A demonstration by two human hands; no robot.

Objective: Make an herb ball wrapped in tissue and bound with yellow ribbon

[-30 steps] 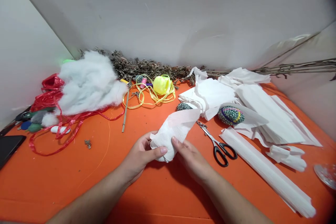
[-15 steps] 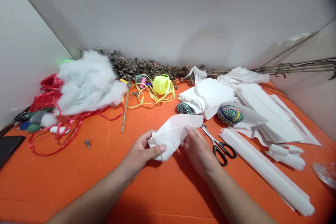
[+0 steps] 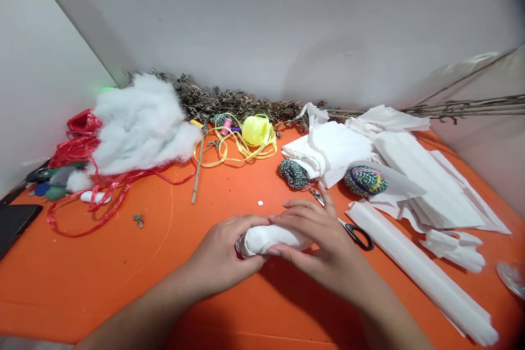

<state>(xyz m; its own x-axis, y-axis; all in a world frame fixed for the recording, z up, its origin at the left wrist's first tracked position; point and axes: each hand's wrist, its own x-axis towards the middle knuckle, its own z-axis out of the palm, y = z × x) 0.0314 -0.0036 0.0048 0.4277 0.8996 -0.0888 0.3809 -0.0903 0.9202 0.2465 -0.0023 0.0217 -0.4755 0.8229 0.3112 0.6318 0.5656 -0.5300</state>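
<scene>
A compact white crepe paper bundle (image 3: 266, 239) is held low over the orange table (image 3: 139, 279), between both hands. My left hand (image 3: 223, 251) curves round its left end, thumb at the near side. My right hand (image 3: 322, 238) clasps the other end with thumb and fingers, the outer fingers lifted and spread. Partly covered by that hand, scissors (image 3: 361, 236) with black handles lie on the table. Just beyond them is a dark speckled yarn bundle (image 3: 293, 174). What is inside the paper cannot be seen.
White fluffy stuffing (image 3: 141, 126) and red ribbon (image 3: 84, 150) lie at the left. Yellow ribbon (image 3: 256, 131) sits mid-back before dried stems (image 3: 238, 101). To the right are stacked white paper sheets (image 3: 422, 175), a yarn ball (image 3: 365, 181) and a long paper roll (image 3: 422, 270).
The loose paper flap is now folded down, making the bundle compact. My right hand has come over it and grips its right end. A small white scrap now shows on the table.
</scene>
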